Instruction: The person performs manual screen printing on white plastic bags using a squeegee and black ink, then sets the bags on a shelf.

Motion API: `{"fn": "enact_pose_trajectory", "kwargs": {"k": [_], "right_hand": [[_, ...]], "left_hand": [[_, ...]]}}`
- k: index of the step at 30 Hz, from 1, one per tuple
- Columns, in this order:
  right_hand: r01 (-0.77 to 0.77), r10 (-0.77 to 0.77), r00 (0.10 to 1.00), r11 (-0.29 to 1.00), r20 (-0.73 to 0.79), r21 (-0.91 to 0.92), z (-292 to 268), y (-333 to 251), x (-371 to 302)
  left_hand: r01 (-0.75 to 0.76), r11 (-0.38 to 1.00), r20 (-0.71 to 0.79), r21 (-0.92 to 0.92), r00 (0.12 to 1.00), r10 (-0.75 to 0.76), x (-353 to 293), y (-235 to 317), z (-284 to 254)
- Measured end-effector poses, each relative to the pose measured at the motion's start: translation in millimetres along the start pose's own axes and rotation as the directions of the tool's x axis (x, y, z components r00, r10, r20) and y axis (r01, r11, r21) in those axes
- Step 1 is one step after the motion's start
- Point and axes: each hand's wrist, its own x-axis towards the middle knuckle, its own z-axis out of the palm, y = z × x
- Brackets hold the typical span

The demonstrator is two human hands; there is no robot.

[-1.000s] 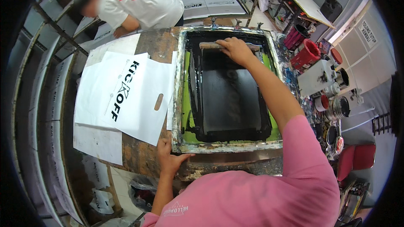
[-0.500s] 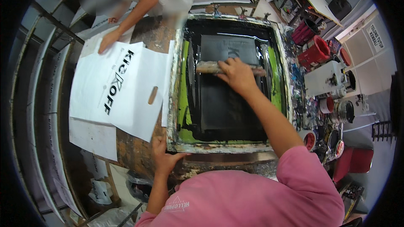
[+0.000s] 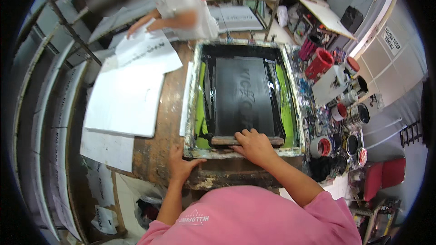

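In front of me lies a screen printing frame (image 3: 296, 122), its mesh coated with black ink and green along the sides. Dark lettering shows through the middle of the mesh. My right hand (image 3: 257, 147) grips a wooden squeegee (image 3: 222, 141), which lies crosswise at the near end of the mesh. At the frame's near left corner my left hand (image 3: 180, 163) takes hold, thumb along the near edge and fingers at the left side. A stack of white bags (image 3: 125, 102) sits left of the frame, its top one blank.
A co-worker (image 3: 179, 4) at the far left holds a printed white bag (image 3: 147, 52). Ink tubs and cans, including a red tub (image 3: 320, 63), crowd the table's right side. Drying racks (image 3: 59, 131) stand along the left. A red chair (image 3: 386, 172) is at the right.
My right hand has drawn the squeegee from the far part of the mesh to its near end. The co-worker has lifted the printed bag off the stack toward the far side. My left hand stays put.
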Motion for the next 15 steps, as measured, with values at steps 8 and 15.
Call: {"fn": "enact_pose_trajectory", "kwargs": {"k": [8, 15], "right_hand": [[0.034, -0.069, 0.974, 0.987, -0.217, -0.158, -3.5, -23.0, -31.8], [-0.031, -0.092, 0.824, 0.978, -0.56, -0.207, -93.3, -49.2, -9.3]], "left_hand": [[-0.094, 0.961, -0.107, -0.259, 0.992, 0.068, -3.6, -3.5, 2.5], [-0.197, 0.584, -0.265, -0.788, 0.964, -0.032, 23.2, 78.5, -21.8]]}}
